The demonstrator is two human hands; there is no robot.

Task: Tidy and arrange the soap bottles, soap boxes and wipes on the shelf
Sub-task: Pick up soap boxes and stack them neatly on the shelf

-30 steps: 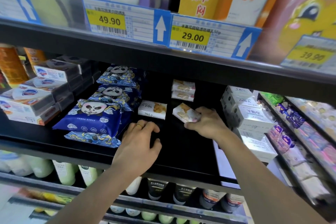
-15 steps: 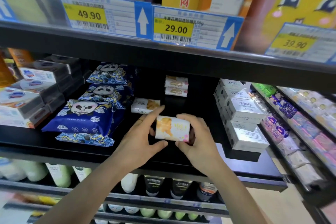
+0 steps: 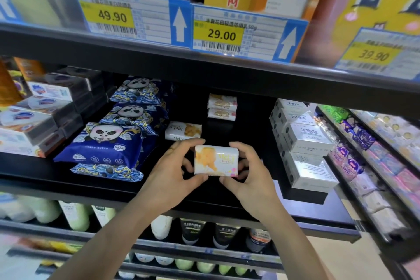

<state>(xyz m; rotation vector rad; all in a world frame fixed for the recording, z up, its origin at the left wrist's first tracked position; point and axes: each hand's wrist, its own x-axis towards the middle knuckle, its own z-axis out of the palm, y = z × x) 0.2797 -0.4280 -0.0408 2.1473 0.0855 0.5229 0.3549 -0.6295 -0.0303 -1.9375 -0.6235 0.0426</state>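
Both sets of fingertips pinch the ends of one wrapped soap bar (image 3: 216, 161), the left hand (image 3: 172, 175) and right hand (image 3: 250, 177) holding it upright above the front edge of the black shelf (image 3: 68, 179). A second ago only the right hand gripped it, farther back; now it is drawn forward and squared, seemingly ready to set down before the lying soap bar (image 3: 183, 130), beside the panda wipes (image 3: 102, 143).

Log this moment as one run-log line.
stage: positioning | held: soap bar | left hand: gripping | right hand: gripping | below: shelf
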